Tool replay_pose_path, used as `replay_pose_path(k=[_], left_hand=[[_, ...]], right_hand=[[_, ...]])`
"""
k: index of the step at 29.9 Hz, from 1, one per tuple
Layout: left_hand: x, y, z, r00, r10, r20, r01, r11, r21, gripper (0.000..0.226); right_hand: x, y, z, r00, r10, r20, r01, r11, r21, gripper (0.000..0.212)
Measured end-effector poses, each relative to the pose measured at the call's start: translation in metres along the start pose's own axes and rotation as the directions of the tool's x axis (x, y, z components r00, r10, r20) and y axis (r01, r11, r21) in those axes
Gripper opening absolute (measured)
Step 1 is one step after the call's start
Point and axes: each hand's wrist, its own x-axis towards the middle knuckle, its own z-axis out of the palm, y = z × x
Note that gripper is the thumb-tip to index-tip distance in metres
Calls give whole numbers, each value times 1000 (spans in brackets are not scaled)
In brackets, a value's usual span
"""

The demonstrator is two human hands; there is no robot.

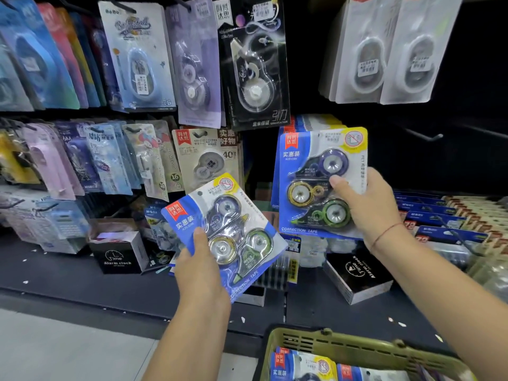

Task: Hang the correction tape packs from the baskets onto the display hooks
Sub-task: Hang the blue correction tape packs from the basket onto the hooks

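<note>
Crowded stationery display wall ahead: I hold two blue correction tape packs, one per hand. My left hand grips a tilted pack by its lower edge. My right hand pinches an upright pack before a hanging stack. Each shows three dispensers: purple, gold, green. Two more packs lie in the olive basket below my right forearm.

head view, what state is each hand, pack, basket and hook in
left hand, grips tilted pack
right hand, grips upright pack
tilted pack, unhung
upright pack, against hung stack; on a hook or not, unclear
basket, holds more packs
bare hook, empty
</note>
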Motion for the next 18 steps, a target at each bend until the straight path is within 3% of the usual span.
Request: replay_pose_path(k=[8,12,16,18], left_hand=[[3,-2,-2,1000,14,-10,-14,1000,1,19],[2,-1,-2,1000,12,-4,-12,1000,-4,20],[0,2,-3,1000,-1,17,1,999,33,21],[-1,2,-2,999,-11,42,8,998,68,21]], right_hand=[[10,7,6,999,46,22,-45,998,-45,9],[24,16,12,992,110,55,-97,974,-205,32],[23,30,13,984,163,71,-133,938,-320,34],[16,34,11,983,182,14,-168,934,-316,33]])
